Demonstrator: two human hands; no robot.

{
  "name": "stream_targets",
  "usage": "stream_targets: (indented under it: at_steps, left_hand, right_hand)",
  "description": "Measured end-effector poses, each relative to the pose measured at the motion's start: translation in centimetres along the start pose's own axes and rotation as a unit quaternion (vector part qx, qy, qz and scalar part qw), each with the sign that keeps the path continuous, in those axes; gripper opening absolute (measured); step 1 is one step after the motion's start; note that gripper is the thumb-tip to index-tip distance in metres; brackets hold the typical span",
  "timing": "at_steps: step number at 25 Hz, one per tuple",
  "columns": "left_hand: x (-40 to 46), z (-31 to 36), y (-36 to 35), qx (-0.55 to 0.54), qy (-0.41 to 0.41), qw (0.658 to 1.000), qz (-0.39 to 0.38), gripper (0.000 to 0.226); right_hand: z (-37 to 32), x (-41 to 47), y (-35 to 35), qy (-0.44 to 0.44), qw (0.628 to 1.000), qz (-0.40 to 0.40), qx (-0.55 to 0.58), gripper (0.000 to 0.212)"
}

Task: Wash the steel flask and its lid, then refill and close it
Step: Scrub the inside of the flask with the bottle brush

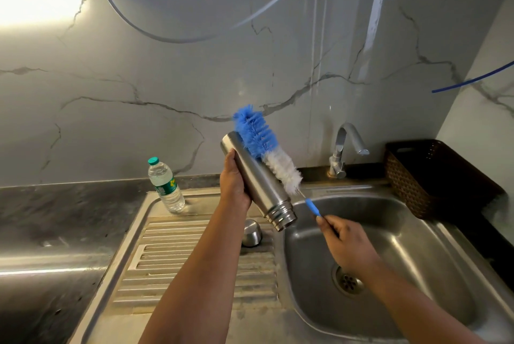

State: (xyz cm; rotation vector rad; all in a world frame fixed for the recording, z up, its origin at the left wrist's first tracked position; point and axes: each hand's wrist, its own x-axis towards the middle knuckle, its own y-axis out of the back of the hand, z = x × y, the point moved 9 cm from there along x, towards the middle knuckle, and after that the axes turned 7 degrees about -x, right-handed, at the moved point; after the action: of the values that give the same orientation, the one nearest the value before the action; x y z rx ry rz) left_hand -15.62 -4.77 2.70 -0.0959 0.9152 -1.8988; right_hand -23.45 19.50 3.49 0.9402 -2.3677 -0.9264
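My left hand [235, 180] grips the steel flask [257, 179] around its body, tilted with its open threaded mouth pointing down and right over the sink's edge. My right hand [346, 240] holds the blue handle of a bottle brush [267, 146]. Its blue and white bristles lie against the outside of the flask. The steel lid [251, 233] sits upside-down on the ribbed drainboard [178, 254], just below the flask.
The steel sink basin [417, 246] with its drain [347, 281] lies at the right, and a tap [345, 148] stands behind it. A plastic water bottle [166, 185] stands at the drainboard's back. A brown woven basket [434, 176] sits at the far right.
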Motion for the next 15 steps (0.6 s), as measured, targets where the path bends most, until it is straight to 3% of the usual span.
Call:
stream_targets:
  at_steps: [3,6,8,13,15]
  left_hand:
    - [0.4,-0.1,0.1,0.019,0.020,1.000,-0.009,0.054]
    - [0.6,0.7,-0.9,0.067,0.015,0.994,-0.081,0.092]
    - [0.9,1.0,0.0,0.063,0.007,0.996,-0.058,0.109]
    - [0.0,0.0,-1.8,0.023,0.004,0.993,-0.120,0.091]
    - [0.2,-0.2,-1.8,0.026,-0.008,0.994,-0.104,0.082]
  right_hand:
    - [0.7,-0.9,0.1,-0.004,1.000,-0.003,0.008,0.025]
    - [2.9,-3.6,-0.1,-0.015,1.000,-0.013,0.001,0.033]
    - [3.9,-4.8,0.0,-0.024,1.000,-0.013,-0.005,0.036]
    - [0.9,-1.6,0.4,-0.016,1.000,-0.017,0.001,0.028]
    - [-0.3,-0.2,0.4,-0.003,1.000,-0.014,0.014,0.030]
